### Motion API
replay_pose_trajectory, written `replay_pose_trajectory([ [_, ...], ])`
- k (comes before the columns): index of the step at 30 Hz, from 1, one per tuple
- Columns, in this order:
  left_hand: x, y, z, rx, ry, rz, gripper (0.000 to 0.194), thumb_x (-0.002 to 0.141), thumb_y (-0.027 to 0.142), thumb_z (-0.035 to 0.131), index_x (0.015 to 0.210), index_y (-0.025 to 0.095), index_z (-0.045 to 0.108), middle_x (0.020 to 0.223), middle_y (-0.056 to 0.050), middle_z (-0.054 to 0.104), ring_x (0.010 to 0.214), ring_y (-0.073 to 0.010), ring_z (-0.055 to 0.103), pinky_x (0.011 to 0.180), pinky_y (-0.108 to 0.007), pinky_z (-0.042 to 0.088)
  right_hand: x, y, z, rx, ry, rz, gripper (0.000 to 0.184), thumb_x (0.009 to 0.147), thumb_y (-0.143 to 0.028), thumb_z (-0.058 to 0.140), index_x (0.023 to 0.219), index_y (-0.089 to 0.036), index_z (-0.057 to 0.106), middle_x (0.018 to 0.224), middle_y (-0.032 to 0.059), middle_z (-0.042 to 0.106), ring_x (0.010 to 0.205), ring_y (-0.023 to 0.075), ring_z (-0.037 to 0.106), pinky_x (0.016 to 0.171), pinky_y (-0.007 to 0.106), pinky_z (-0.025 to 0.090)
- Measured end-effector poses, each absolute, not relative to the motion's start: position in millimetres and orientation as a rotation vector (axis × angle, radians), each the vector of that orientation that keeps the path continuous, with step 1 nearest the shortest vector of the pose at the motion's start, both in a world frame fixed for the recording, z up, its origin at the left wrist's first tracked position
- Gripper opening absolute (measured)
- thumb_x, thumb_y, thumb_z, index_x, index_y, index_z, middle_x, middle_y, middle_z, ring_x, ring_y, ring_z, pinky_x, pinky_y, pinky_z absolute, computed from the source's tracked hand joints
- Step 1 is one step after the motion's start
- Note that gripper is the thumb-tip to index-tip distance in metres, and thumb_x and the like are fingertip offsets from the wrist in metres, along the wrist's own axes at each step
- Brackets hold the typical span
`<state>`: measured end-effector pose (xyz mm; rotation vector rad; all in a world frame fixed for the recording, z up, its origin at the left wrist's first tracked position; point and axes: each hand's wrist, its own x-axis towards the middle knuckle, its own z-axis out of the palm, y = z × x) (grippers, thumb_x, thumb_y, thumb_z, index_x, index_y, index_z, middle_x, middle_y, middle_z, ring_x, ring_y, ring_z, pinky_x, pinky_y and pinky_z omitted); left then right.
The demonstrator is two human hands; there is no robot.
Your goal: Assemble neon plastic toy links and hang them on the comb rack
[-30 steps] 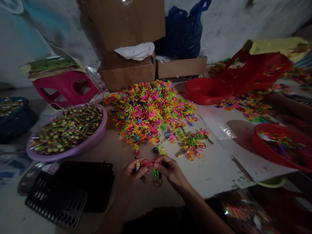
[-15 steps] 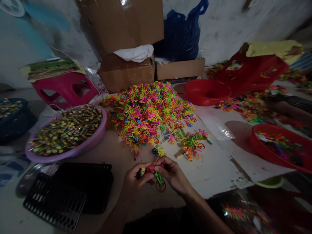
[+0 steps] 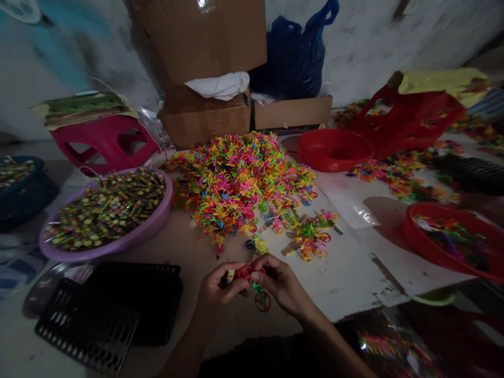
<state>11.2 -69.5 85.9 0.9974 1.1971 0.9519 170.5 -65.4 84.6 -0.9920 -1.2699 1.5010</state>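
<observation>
My left hand point(image 3: 221, 287) is closed on a small plastic toy, whose pink-red part point(image 3: 244, 272) shows between both hands' fingertips. A short stick with a patterned wrap point(image 3: 230, 275) pokes out between its thumb and index finger. My right hand point(image 3: 282, 286) pinches the same toy from the other side. Below the fingers hang a bright green piece point(image 3: 258, 289) and a red spoked ring point(image 3: 262, 302). How these parts join is too small to make out. Just beyond the hands lies a big heap of colourful plastic pieces point(image 3: 240, 184), with a smaller cluster point(image 3: 311, 236) to its right.
A purple basin point(image 3: 170, 197) full of wrapped sticks stands left, above black perforated trays point(image 3: 86, 325). Red basins point(image 3: 334, 149) and stools, one pink point(image 3: 106, 139), one red point(image 3: 409, 115), stand around. Cardboard boxes point(image 3: 205, 118) and a blue bag point(image 3: 295, 58) sit behind.
Both hands stay almost in place, still on the toy. The red ring has swung slightly to the right and turned more toward me. A co-worker's arm at the right edge has shifted lower.
</observation>
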Motion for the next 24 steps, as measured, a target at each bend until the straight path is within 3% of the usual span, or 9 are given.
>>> replay_pose_trajectory([
  [9,19,-79,88,0.989,1.2,1.042,0.03,0.062,0.033,0.07,0.087,0.017,0.064,0.068,0.001,0.063,0.048,-0.0088,0.051,0.043,-0.02,0.044,161,-77,86,-0.967,-1.119,1.344,0.027,0.072,-0.042,0.065,0.07,-0.018,0.052,0.072,0.0027,0.061,0.064,0.0127,0.055,0.058,0.024,0.044],
  [24,22,-85,93,0.977,1.172,1.064,0.024,0.062,0.028,0.069,0.083,0.017,0.062,0.06,0.003,0.062,0.049,-0.0106,0.054,0.052,-0.023,0.045,159,-83,86,-0.947,-1.227,1.102,0.018,0.074,-0.035,0.065,0.071,-0.019,0.056,0.072,0.0032,0.062,0.064,0.0139,0.059,0.056,0.025,0.048],
])
